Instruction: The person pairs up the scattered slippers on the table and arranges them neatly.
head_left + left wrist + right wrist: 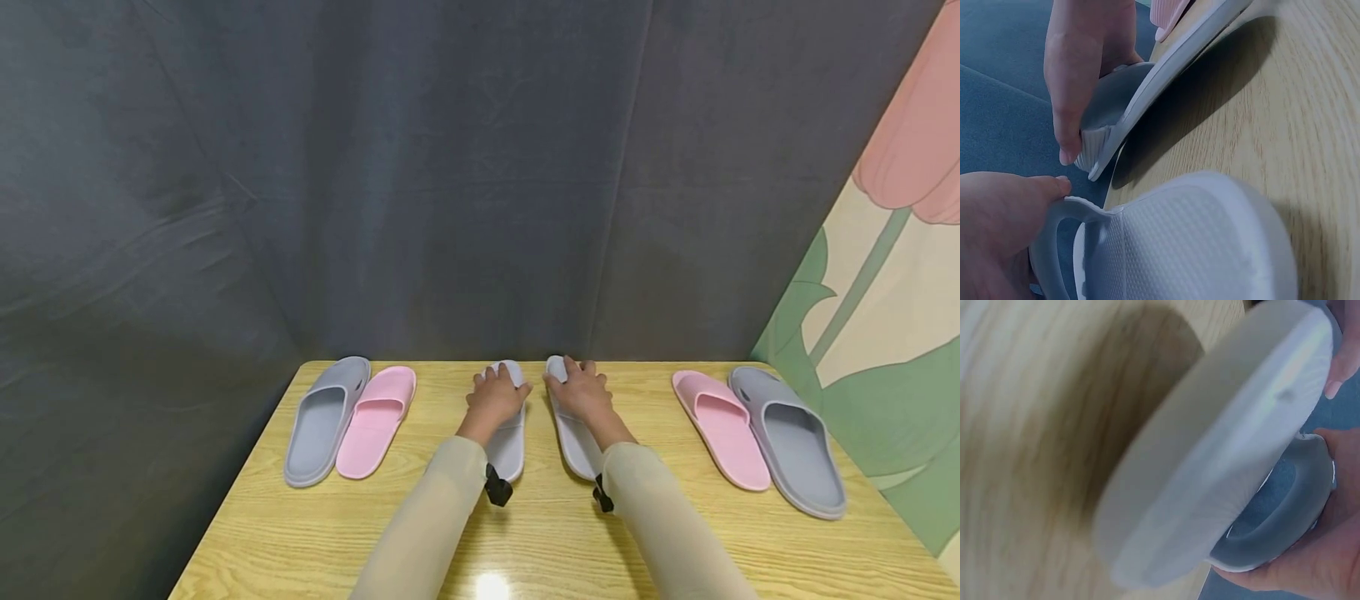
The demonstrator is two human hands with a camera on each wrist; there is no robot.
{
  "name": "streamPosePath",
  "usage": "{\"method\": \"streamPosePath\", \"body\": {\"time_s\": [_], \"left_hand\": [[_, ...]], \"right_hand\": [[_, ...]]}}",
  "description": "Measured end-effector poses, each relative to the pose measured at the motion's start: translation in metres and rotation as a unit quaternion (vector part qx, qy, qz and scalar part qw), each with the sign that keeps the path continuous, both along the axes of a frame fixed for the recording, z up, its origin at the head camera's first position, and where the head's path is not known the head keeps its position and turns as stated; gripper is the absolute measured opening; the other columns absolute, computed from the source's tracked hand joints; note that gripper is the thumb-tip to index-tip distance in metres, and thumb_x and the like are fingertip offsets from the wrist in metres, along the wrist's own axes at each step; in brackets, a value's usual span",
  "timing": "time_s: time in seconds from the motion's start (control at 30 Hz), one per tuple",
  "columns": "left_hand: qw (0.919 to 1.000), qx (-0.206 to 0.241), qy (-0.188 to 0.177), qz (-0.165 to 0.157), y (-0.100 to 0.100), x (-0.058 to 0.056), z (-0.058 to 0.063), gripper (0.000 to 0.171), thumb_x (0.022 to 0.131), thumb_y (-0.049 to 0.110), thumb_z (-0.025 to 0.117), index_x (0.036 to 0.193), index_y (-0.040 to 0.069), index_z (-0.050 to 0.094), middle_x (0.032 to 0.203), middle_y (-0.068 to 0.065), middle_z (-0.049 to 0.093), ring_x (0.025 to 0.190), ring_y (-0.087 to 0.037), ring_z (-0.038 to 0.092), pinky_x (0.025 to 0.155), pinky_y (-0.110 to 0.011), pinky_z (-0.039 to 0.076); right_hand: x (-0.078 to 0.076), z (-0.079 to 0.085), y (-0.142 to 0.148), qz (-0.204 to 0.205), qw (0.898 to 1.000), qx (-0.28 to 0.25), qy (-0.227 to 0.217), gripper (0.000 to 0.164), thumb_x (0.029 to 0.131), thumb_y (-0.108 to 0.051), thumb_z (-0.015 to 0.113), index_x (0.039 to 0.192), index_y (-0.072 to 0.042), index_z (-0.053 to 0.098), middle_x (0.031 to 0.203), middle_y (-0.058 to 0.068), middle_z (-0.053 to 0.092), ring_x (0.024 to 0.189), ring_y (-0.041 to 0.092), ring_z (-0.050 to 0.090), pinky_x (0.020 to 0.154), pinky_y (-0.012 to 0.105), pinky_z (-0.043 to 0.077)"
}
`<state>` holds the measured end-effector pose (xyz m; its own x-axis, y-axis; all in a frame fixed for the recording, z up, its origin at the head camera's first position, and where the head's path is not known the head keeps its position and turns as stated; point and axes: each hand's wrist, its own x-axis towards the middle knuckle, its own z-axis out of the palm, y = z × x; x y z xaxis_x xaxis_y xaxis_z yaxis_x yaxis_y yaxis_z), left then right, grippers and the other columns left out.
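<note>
Two light grey slippers stand near the table's far edge, a hand over the toe strap of each. My left hand (495, 400) grips the left grey slipper (507, 454), its thumb at the inner side of the strap. With my right hand (581, 392) I hold the right grey slipper (578, 450) the same way. In the left wrist view, the slipper in the right hand (1079, 69) is tilted, its heel end raised over a shadow. In the right wrist view, the near slipper's sole edge (1210, 462) is also off the wood.
To the left lie a darker grey slipper (322, 433) and a pink slipper (372, 433). On the right are another pink slipper (731, 442) and another darker grey slipper (798, 454). A dark curtain (465, 183) hangs behind the wooden table (375, 525).
</note>
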<state>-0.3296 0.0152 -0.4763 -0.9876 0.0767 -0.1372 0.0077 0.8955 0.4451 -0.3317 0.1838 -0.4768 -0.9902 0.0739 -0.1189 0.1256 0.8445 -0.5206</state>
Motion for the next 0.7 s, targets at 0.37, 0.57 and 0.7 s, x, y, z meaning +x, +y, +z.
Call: {"method": "streamPosePath", "body": {"time_s": [0.37,0.57,0.7], "left_hand": [[0.9998,-0.004,0.013,-0.016,0.0017,0.0002,-0.0026,0.078,0.101,0.057,0.049,0.158,0.006,0.032,0.159,-0.022,0.034,0.145,-0.043,0.030,0.102,-0.066,0.039],[0.9998,-0.007,0.017,-0.011,0.0030,0.0015,-0.0034,0.086,0.098,0.064,0.049,0.158,0.005,0.032,0.158,-0.024,0.034,0.143,-0.044,0.031,0.100,-0.065,0.041],[0.9997,-0.016,0.020,-0.004,0.0047,0.0023,-0.0033,0.092,0.092,0.069,0.052,0.154,0.002,0.038,0.156,-0.025,0.036,0.140,-0.045,0.035,0.098,-0.059,0.047]], "right_hand": [[-0.0045,-0.0029,-0.0057,0.006,1.000,0.002,-0.002,0.074,0.103,-0.052,0.045,0.160,-0.008,0.026,0.156,0.030,0.023,0.139,0.057,0.026,0.105,0.076,0.027],[-0.0046,-0.0032,-0.0080,0.014,1.000,0.004,-0.006,0.073,0.104,-0.050,0.044,0.159,-0.006,0.027,0.157,0.031,0.021,0.139,0.060,0.023,0.104,0.079,0.024],[-0.0033,-0.0039,-0.0089,0.016,1.000,0.005,-0.012,0.073,0.103,-0.050,0.044,0.160,-0.007,0.027,0.158,0.032,0.019,0.140,0.060,0.022,0.105,0.079,0.024]]}}
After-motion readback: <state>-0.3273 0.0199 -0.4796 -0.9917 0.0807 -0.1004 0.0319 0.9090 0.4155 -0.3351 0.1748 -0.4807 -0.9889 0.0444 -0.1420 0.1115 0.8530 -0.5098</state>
